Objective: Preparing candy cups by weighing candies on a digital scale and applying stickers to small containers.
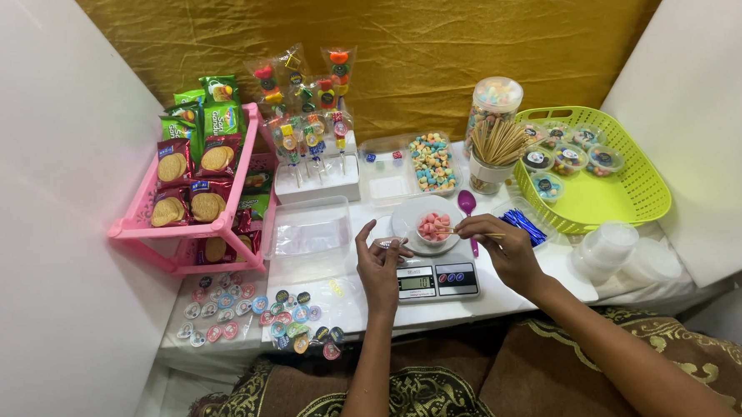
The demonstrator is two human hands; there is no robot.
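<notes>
1. The right hand (506, 246) pinches a thin wooden skewer (472, 233) near its back end; the tip reaches to the round white bowl of pink and white candies (433, 225).
2. This bowl stands on the small digital kitchen scale (435, 279) on the white bench (508, 290).
3. The left hand (379, 262) holds a small pale piece (387, 244) between thumb and fingertips; what it is I cannot tell.
4. The skewer looks light, stiff and easy to snap, so a grip near the middle seems safer.
5. The candies look soft and small.
</notes>
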